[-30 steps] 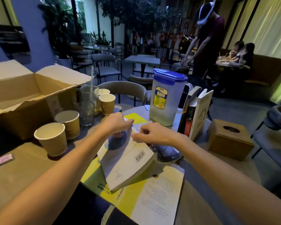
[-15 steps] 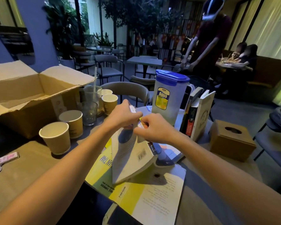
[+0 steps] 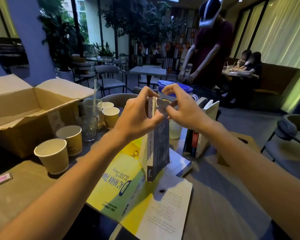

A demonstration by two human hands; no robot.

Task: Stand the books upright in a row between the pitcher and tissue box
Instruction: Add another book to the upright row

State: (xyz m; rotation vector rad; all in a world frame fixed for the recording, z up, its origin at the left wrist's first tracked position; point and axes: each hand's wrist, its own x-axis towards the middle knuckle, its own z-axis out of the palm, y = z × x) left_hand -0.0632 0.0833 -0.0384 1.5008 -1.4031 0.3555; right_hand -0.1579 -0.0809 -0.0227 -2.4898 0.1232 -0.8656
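Observation:
A dark-covered paperback [image 3: 160, 149] stands upright on its lower edge on top of a yellow open book [image 3: 128, 184] that lies flat on the table. My left hand [image 3: 137, 116] grips its top edge. My right hand [image 3: 182, 110] pinches the top of its cover. Behind my hands stands the pitcher [image 3: 176, 129] with a blue lid, mostly hidden. To its right several books [image 3: 200, 135] lean upright. The brown tissue box [image 3: 241, 141] sits further right, largely behind my right arm. A blue-white book [image 3: 178, 165] lies flat beside the paperback.
An open cardboard box [image 3: 24, 115] fills the table's left. Paper cups [image 3: 52, 155] and glasses [image 3: 89, 127] stand in front of it. A chair [image 3: 291, 134] is at the right edge. A person stands beyond the table; two more sit far right.
Both hands have lifted the paperback from a tilt on the yellow book to upright. They have risen with its top edge.

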